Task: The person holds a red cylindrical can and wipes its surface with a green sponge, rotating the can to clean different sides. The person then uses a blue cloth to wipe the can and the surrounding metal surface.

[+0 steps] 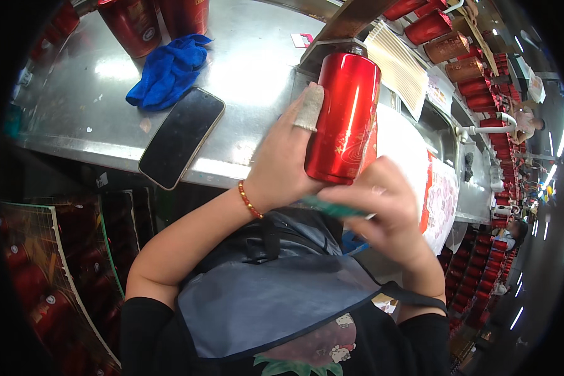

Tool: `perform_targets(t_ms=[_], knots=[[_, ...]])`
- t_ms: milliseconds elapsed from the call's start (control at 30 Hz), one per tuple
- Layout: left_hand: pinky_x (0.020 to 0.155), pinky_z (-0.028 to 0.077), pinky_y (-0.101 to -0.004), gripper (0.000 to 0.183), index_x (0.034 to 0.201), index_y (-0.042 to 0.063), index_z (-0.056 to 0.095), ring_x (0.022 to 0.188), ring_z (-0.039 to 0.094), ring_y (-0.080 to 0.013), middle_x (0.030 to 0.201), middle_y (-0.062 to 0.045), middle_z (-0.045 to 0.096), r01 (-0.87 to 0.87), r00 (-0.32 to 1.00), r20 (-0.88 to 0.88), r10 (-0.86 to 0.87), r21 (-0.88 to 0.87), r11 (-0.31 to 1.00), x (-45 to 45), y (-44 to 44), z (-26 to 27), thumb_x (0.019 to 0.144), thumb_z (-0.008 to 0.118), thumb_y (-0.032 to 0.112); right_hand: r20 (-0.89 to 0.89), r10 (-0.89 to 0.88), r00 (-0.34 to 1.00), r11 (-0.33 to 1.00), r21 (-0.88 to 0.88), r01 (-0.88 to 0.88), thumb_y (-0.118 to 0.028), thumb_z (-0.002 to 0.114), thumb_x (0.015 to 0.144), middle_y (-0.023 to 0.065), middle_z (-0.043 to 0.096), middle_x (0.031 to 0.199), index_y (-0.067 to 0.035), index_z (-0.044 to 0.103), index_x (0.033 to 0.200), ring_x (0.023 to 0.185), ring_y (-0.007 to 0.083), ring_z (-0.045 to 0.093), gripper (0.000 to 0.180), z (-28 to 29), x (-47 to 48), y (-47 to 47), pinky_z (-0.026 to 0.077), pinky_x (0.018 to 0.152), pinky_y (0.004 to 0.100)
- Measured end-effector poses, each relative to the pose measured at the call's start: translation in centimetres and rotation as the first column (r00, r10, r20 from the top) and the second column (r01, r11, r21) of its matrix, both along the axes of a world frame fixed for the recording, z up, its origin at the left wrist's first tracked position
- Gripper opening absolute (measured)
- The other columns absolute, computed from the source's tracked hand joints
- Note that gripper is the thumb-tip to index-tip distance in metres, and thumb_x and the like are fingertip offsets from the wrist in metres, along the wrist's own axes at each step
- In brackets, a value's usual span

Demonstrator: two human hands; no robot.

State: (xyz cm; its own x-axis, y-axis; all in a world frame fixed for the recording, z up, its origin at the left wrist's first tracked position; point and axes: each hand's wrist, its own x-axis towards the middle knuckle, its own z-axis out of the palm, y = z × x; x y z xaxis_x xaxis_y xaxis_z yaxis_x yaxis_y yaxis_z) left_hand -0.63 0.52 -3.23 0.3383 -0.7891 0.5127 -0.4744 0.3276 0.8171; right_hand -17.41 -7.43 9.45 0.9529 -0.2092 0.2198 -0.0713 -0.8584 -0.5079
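Note:
A glossy red bottle (345,108) with gold line decoration lies between my hands, its base towards me and its neck by a metal bracket (340,35). Whether the bracket bears its weight I cannot tell. My left hand (282,160) grips the bottle along its left side; a cloth finger cot (310,107) covers one fingertip, and a beaded bracelet circles the wrist. Close to the bottle's base, my right hand (390,207) is blurred and closed around a flat green tool (338,207), perhaps a scraper. A red printed sheet edge shows along the bottle's right side.
A smartphone (182,138) overhangs the metal table's front edge (221,169), beside a blue cloth (171,73). Red containers (131,26) stand at the back left. To the right are printed sheets (439,202), a sink (434,127) and a faucet (489,127). Racked bottles and people appear farther off.

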Motion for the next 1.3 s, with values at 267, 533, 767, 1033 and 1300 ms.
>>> perform_targets(t_ms=[267, 533, 767, 1033, 1300], knots=[[0.122, 0.024, -0.0596, 0.108, 0.155, -0.006, 0.032, 0.149, 0.032, -0.0467, 0.16, -0.033, 0.031, 0.012, 1.0, 0.026, -0.014, 0.081, 0.997, 0.0, 0.3, -0.7, 0.078, 0.083, 0.051, -0.102, 0.101, 0.99, 0.992, -0.06, -0.107, -0.005, 0.074, 0.075, 0.0001, 0.054, 0.076, -0.013, 0.079, 0.105, 0.076, 0.0204, 0.054, 0.032, 0.8, 1.7, 0.6, 0.043, 0.069, 0.0335], [0.125, 0.018, -0.058, 0.079, 0.131, 0.0, 0.06, 0.154, 0.018, -0.0492, 0.161, -0.033, 0.029, 0.052, 0.998, 0.043, -0.055, 0.086, 0.995, 0.4, 0.6, -0.5, 0.077, 0.086, 0.052, 0.145, -0.181, 0.973, 0.905, -0.363, 0.222, -0.001, 0.075, 0.081, -0.001, 0.059, 0.079, -0.018, 0.08, 0.105, 0.079, 0.0162, 0.053, 0.029, -1.2, 0.3, -0.8, 0.04, 0.075, 0.032], [0.125, 0.014, -0.0591, 0.077, 0.114, 0.0, 0.065, 0.156, 0.008, -0.049, 0.156, -0.04, 0.027, 0.098, 0.995, 0.009, -0.102, 0.197, 0.975, 0.8, 1.1, -1.1, 0.068, 0.093, 0.055, -0.005, -0.547, 0.837, 0.66, 0.612, 0.435, -0.009, 0.079, 0.086, 0.0052, 0.064, 0.082, -0.007, 0.078, 0.107, 0.079, 0.0179, 0.054, 0.021, -1.9, 0.2, -5.4, 0.044, 0.077, 0.032], [0.124, 0.011, -0.0615, 0.108, 0.156, 0.002, 0.036, 0.157, 0.009, -0.0475, 0.164, -0.026, 0.028, 0.11, 0.993, 0.022, -0.119, 0.254, 0.961, 1.2, 1.3, -0.3, 0.072, 0.092, 0.042, 0.004, 0.039, 0.999, 0.997, 0.063, -0.039, -0.013, 0.076, 0.083, -0.002, 0.064, 0.083, -0.018, 0.079, 0.104, 0.086, 0.0155, 0.058, 0.022, -0.2, 0.3, -3.4, 0.043, 0.082, 0.0328], [0.126, 0.018, -0.0527, 0.117, 0.159, 0.004, 0.03, 0.157, 0.01, -0.0445, 0.166, -0.024, 0.024, 0.15, 0.989, -0.043, -0.144, 0.292, 0.945, 1.4, 1.0, 0.1, 0.069, 0.094, 0.041, 0.314, 0.033, 0.949, 0.937, -0.339, 0.08, -0.011, 0.076, 0.077, -0.0029, 0.056, 0.077, -0.017, 0.077, 0.099, 0.075, 0.0187, 0.051, 0.023, -0.8, 1.7, -6.3, 0.04, 0.069, 0.0359]])
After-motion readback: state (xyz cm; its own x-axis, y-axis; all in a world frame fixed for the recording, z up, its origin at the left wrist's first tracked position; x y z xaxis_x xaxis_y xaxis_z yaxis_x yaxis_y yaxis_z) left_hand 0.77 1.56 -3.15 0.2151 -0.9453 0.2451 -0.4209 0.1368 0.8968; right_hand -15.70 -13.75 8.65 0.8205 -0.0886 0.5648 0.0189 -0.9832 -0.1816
